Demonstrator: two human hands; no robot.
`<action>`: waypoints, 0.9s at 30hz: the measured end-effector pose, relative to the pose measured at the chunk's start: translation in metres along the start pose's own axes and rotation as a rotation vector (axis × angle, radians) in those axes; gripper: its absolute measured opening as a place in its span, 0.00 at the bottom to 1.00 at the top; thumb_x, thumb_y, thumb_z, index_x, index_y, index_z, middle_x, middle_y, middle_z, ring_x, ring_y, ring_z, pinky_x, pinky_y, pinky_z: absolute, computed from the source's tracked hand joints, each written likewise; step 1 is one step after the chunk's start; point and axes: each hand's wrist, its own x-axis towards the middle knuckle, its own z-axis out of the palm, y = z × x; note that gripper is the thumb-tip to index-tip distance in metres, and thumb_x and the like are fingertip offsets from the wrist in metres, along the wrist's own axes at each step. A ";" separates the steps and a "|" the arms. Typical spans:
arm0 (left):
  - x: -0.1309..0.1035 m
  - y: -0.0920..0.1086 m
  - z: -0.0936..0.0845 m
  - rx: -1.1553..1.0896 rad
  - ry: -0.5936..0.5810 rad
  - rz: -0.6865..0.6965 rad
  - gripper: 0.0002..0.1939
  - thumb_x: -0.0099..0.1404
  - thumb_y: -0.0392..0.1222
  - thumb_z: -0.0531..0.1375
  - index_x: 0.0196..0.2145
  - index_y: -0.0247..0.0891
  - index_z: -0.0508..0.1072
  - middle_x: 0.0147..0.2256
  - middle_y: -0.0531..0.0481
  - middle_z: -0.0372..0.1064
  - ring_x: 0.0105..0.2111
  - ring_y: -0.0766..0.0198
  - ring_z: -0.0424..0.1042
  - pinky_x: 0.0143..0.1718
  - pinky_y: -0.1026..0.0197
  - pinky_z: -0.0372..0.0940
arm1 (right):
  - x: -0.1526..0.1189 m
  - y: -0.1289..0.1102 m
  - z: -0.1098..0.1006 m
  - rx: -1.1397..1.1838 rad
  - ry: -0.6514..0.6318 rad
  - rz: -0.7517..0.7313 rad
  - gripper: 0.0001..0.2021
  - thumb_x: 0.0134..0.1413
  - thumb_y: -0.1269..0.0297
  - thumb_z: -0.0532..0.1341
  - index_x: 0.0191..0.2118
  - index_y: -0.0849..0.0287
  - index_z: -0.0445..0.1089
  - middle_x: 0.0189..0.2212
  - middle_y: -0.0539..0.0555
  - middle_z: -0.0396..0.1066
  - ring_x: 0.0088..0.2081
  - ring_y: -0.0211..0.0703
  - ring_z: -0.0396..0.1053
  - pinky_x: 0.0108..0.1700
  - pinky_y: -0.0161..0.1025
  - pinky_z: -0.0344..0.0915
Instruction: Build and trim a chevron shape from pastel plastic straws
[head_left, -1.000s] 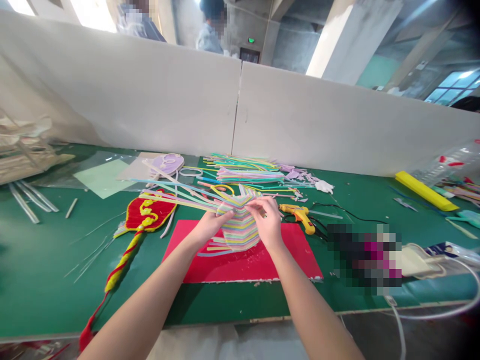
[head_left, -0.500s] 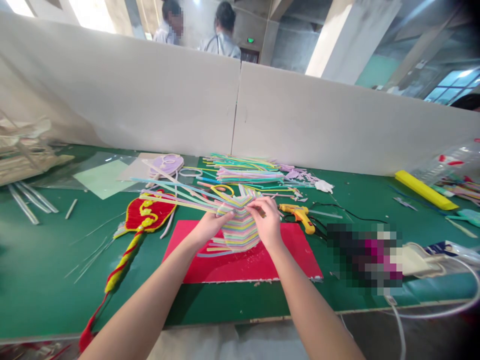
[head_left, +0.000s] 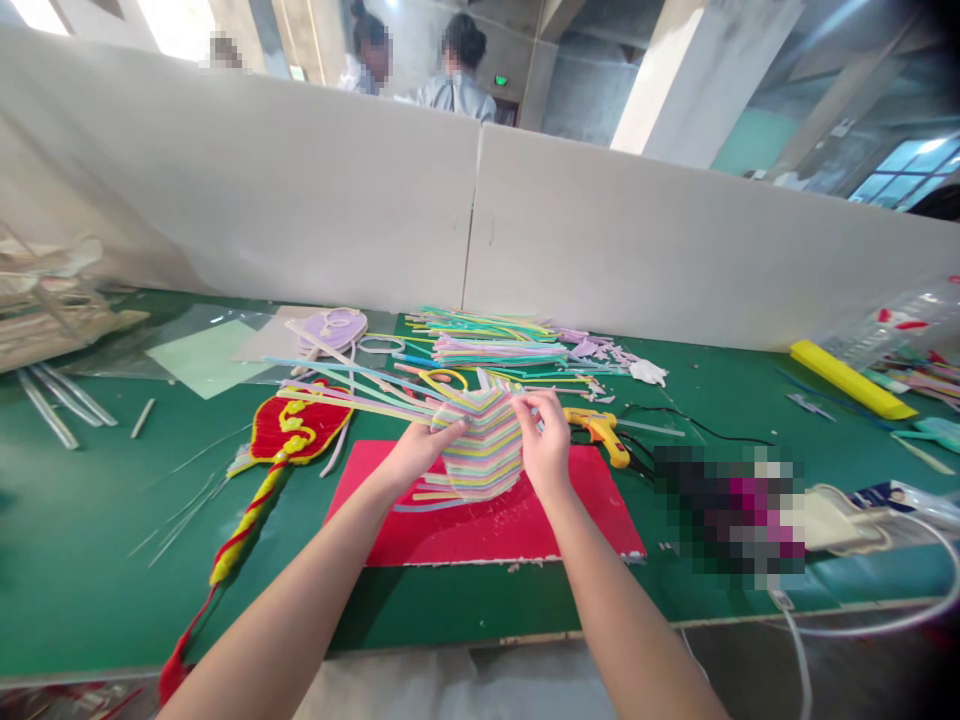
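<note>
Above a red board [head_left: 495, 535] I hold a striped piece made of pastel pipe cleaners [head_left: 484, 455], in pink, yellow, blue and green. Long loose strands [head_left: 352, 390] stick out of it to the left. My left hand [head_left: 424, 450] grips its left edge, with the thumb lying on top. At the upper right edge, my right hand [head_left: 544, 430] pinches with thumb and fingertips; the edge of the piece is between or right beside them. A yellow glue gun [head_left: 604, 432] lies just right of my right hand.
Left lies a red and yellow fan-shaped piece [head_left: 292, 425] with a tassel. Behind are bundles of pipe cleaners [head_left: 499, 350] and a lilac piece [head_left: 335, 328]. A yellow bar [head_left: 851, 380] and cables are at right. A white partition [head_left: 300, 190] closes off the back; people are beyond it.
My right hand has moved slightly right, from the top middle of the striped piece to its upper right edge. My left hand keeps its grip. People behind the partition have shifted.
</note>
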 end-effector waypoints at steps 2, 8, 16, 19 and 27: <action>0.000 0.001 0.000 -0.018 0.032 -0.008 0.29 0.47 0.56 0.67 0.42 0.34 0.76 0.36 0.44 0.78 0.46 0.45 0.72 0.48 0.49 0.65 | -0.001 0.002 0.001 0.013 0.058 0.088 0.08 0.57 0.60 0.57 0.31 0.58 0.64 0.29 0.51 0.66 0.31 0.39 0.64 0.34 0.37 0.62; -0.001 0.007 0.001 -0.124 0.139 -0.047 0.32 0.45 0.54 0.68 0.44 0.33 0.74 0.32 0.44 0.78 0.43 0.46 0.74 0.47 0.49 0.66 | 0.003 0.025 -0.002 0.101 0.288 0.347 0.12 0.49 0.58 0.62 0.27 0.57 0.59 0.23 0.47 0.62 0.24 0.36 0.62 0.30 0.35 0.63; 0.001 0.008 0.000 -0.135 0.199 -0.042 0.29 0.45 0.54 0.68 0.43 0.34 0.75 0.34 0.44 0.78 0.40 0.47 0.75 0.43 0.50 0.68 | 0.005 0.017 -0.008 -0.034 0.162 0.177 0.09 0.56 0.60 0.56 0.38 0.58 0.68 0.37 0.57 0.69 0.39 0.43 0.67 0.35 0.38 0.65; 0.001 0.008 0.000 -0.117 0.213 -0.032 0.31 0.46 0.54 0.67 0.45 0.34 0.74 0.35 0.44 0.78 0.40 0.47 0.75 0.43 0.50 0.68 | 0.001 0.008 -0.002 -0.075 0.037 0.054 0.07 0.54 0.60 0.60 0.34 0.58 0.68 0.30 0.52 0.67 0.32 0.41 0.65 0.36 0.39 0.64; -0.003 0.013 0.003 -0.093 0.226 -0.001 0.30 0.47 0.54 0.67 0.44 0.34 0.74 0.38 0.44 0.77 0.46 0.45 0.71 0.47 0.50 0.66 | -0.004 0.002 0.006 -0.060 -0.186 -0.045 0.05 0.52 0.62 0.64 0.32 0.56 0.69 0.30 0.50 0.65 0.32 0.40 0.66 0.40 0.42 0.64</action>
